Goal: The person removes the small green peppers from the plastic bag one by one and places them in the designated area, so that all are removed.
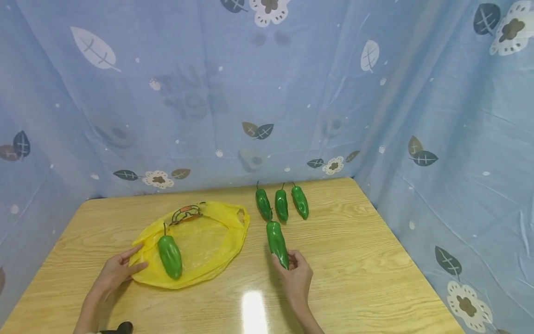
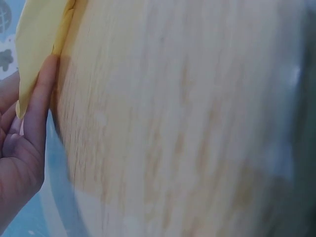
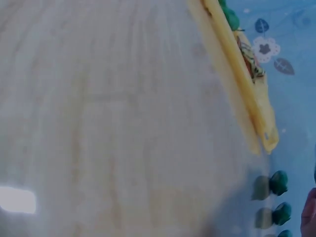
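Note:
My left hand point(image 1: 113, 272) pinches the left edge of a yellow plastic bag point(image 1: 214, 266) that lies spread on the table. In the left wrist view the bag's edge point(image 2: 42, 44) passes between thumb and fingers. On the bag's left part rests a green pepper point(image 1: 170, 257), its stem pointing away from me. My right hand point(image 1: 297, 278) holds another green pepper point(image 1: 276, 241) by its lower end, to the right of the bag. Behind it three more peppers lie in a row: a left one point(image 1: 263, 203), a middle one point(image 1: 281, 205) and a right one point(image 1: 300, 202).
The wooden table point(image 1: 354, 278) runs up to a blue patterned curtain point(image 1: 292, 93) at the back and sides. A dark object point(image 1: 123, 327) shows at the front edge near my left forearm. A bright reflection lies at the table's front middle.

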A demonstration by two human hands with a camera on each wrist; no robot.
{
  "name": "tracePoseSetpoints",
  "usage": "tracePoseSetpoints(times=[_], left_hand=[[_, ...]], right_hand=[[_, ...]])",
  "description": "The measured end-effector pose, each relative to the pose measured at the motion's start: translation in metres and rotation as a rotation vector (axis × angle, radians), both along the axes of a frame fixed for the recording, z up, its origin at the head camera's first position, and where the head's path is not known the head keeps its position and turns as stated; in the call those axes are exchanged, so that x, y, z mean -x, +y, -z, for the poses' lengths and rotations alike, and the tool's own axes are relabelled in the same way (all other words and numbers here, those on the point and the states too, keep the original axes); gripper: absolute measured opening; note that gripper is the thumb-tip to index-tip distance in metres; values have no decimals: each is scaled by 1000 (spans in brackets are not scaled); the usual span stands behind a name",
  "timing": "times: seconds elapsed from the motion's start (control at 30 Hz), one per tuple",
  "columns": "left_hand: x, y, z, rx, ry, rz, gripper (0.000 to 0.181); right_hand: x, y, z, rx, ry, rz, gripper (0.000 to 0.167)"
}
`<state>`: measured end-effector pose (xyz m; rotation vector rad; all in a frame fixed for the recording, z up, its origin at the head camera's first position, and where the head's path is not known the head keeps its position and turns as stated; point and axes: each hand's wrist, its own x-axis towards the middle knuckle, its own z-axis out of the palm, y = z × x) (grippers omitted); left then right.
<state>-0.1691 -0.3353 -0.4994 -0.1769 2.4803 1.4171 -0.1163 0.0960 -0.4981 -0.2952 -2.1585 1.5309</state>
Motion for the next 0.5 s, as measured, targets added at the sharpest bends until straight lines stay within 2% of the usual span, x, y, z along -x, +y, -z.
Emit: tracePoseSetpoints(times=[0.3,0.5], left_hand=[[-1,-1,1,40,18,11,81],[-1,0,0,22,35,22,79]], right_hand=[[2,-2,17,-1,-96,-33,32],[4,0,23,-44,-84,-13,29]])
